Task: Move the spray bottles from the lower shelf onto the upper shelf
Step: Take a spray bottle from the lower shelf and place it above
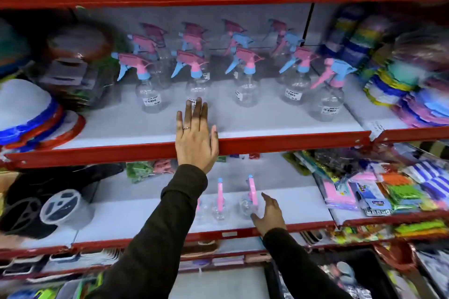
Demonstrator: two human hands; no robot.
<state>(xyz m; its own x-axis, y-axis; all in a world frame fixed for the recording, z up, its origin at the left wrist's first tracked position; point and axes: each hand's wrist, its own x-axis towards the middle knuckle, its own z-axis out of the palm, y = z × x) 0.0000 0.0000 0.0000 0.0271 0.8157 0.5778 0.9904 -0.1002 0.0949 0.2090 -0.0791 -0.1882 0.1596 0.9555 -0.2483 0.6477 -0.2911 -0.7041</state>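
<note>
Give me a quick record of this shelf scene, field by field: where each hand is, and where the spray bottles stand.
left hand: open, flat, reaching over the upper shelf edge, fingertips near a front-row bottle
right hand: open, beside the rightmost bottle on the lower shelf, not gripping
upper shelf bottles: many, upright, in rows, pink and blue triggers
lower shelf bottles: about three left; the leftmost partly hidden by the sleeve
task state: unfinished

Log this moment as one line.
left hand open, upper shelf | right hand open, reaching bottle | lower shelf
</note>
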